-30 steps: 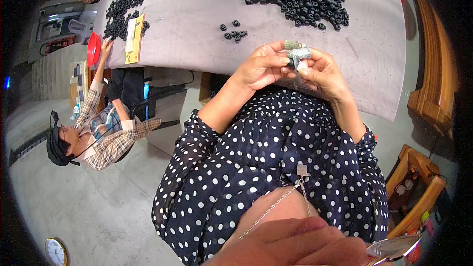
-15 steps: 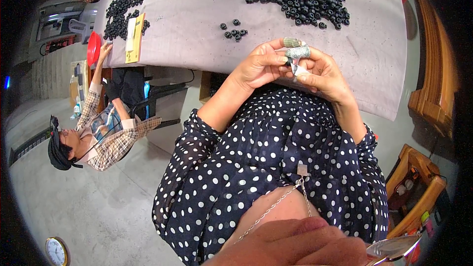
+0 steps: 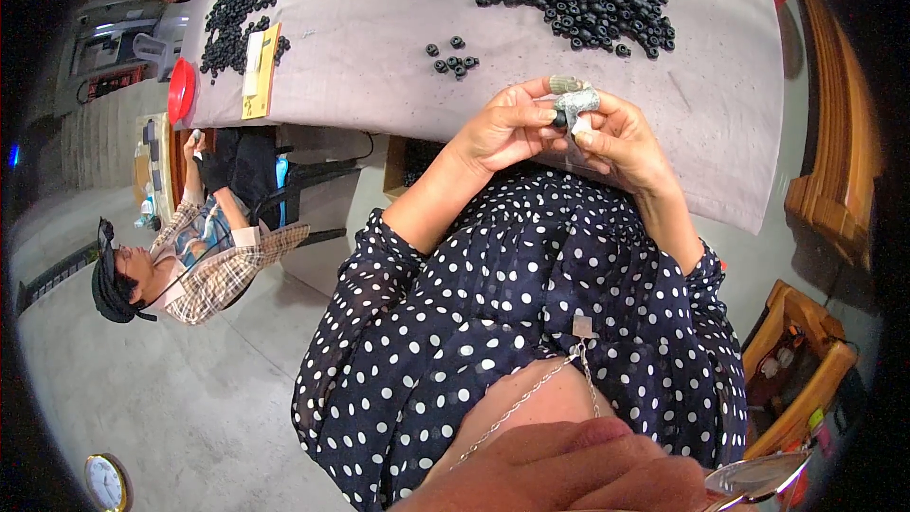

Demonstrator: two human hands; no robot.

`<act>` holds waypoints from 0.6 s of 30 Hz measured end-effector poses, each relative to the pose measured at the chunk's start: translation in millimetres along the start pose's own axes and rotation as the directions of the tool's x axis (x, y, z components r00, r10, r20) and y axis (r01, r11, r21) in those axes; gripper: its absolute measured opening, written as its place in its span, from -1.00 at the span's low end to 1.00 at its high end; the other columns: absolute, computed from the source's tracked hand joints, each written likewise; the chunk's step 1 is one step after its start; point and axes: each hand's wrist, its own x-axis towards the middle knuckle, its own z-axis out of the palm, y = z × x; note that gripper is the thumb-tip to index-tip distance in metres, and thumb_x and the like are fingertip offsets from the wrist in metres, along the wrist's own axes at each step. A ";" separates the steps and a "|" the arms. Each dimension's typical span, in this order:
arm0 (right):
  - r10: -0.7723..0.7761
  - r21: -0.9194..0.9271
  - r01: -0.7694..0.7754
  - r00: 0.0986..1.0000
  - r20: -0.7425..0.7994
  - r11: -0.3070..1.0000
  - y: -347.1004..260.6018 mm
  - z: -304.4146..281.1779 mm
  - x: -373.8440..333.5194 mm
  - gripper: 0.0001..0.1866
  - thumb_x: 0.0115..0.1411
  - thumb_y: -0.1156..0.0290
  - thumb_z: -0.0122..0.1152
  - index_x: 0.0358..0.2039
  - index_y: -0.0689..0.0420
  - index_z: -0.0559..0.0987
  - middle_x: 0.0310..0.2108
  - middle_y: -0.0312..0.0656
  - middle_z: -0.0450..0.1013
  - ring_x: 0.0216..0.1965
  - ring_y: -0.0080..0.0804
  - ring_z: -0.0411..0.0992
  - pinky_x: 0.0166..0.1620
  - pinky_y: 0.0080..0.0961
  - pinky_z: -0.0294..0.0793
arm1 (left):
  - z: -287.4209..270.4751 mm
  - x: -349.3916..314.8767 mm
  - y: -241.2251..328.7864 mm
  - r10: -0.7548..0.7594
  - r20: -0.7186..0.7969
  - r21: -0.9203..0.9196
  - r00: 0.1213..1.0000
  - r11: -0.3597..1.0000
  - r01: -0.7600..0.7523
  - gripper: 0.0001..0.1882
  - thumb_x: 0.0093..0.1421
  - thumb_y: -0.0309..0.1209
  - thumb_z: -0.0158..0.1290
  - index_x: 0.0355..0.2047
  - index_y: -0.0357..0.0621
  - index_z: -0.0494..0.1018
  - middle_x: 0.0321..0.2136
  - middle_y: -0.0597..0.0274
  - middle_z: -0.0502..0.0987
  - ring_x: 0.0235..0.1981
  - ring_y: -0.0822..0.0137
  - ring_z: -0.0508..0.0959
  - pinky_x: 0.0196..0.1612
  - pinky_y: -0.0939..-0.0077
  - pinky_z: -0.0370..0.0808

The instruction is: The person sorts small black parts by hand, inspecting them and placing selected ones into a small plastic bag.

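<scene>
Both my hands meet just off the table's near edge. My left hand [image 3: 507,130] pinches a small round black part [image 3: 560,119] between thumb and fingers. A green striped wrap [image 3: 567,84] covers its index fingertip. My right hand [image 3: 626,140] is closed against the same part, pinching a small whitish piece [image 3: 580,123] whose kind I cannot make out. Grey speckled tape [image 3: 576,100] wraps the right index finger. Beyond my hands, several similar black parts [image 3: 455,64] lie in a small group on the cloth-covered table [image 3: 360,66].
A large heap of black parts [image 3: 569,0] spreads across the far table, with another pile [image 3: 232,19] at left. A yellow strip [image 3: 261,76] and a red bowl [image 3: 180,90] lie near the left edge. A co-worker [image 3: 190,261] sits at left. Wooden furniture [image 3: 834,133] stands at right.
My right fingers have shifted slightly around the black part, and its dark side shows more. The co-worker's hand has drawn back from the red bowl, off the table.
</scene>
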 end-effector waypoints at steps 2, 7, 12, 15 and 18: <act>-0.014 0.012 0.014 1.000 0.018 1.000 -0.8 1.5 -0.3 -0.50 0.08 0.45 0.17 0.04 0.22 0.31 -0.46 -0.30 0.45 -0.68 -0.79 0.21 -0.67 -0.88 0.15 | -2.5 -0.2 1.7 0.009 0.034 -0.049 0.999 0.999 -0.007 -0.58 0.06 -0.51 0.07 -0.04 -0.24 0.29 -0.25 0.08 0.47 -0.37 0.39 0.51 -0.25 0.43 0.56; 0.003 0.039 -0.002 1.000 -0.024 0.999 0.8 4.1 0.9 -0.51 0.08 0.45 0.17 0.03 0.23 0.31 -0.50 -0.34 0.42 -0.68 -0.78 0.21 -0.67 -0.88 0.14 | -4.6 -2.5 0.6 0.004 0.019 -0.088 1.000 0.996 -0.002 -0.57 0.06 -0.51 0.08 -0.04 -0.24 0.29 -0.25 0.13 0.47 -0.41 0.44 0.50 -0.29 0.48 0.55; 0.022 0.050 -0.018 0.997 -0.078 0.999 3.2 0.4 0.5 -0.62 0.08 0.51 0.14 -0.05 0.24 0.38 -0.54 -0.36 0.38 -0.72 -0.77 0.17 -0.68 -0.87 0.12 | -14.4 -22.7 18.2 0.219 -0.178 0.336 0.959 0.930 -0.150 -0.67 0.04 -0.56 0.08 -0.13 -0.26 0.38 -0.36 0.24 0.51 -0.44 0.48 0.47 -0.32 0.54 0.49; 0.010 0.030 -0.007 0.995 -0.097 1.000 3.9 0.3 1.9 -0.68 0.09 0.54 0.12 -0.10 0.24 0.41 -0.56 -0.37 0.37 -0.73 -0.76 0.16 -0.68 -0.86 0.11 | -34.2 -39.3 50.6 0.717 -0.209 0.869 0.666 0.447 -0.209 -0.78 0.05 -0.58 0.07 -0.24 -0.19 0.47 -0.38 0.36 0.52 -0.42 0.58 0.46 -0.30 0.67 0.44; 0.034 0.020 -0.032 0.992 -0.120 0.999 5.1 2.5 3.0 -0.69 0.09 0.56 0.11 -0.11 0.24 0.41 -0.56 -0.36 0.36 -0.71 -0.75 0.16 -0.67 -0.85 0.12 | -55.1 -50.9 76.6 0.898 -0.117 0.992 0.423 0.129 0.000 -0.85 0.02 -0.56 0.09 -0.34 -0.23 0.50 -0.41 0.28 0.52 -0.44 0.51 0.49 -0.33 0.63 0.44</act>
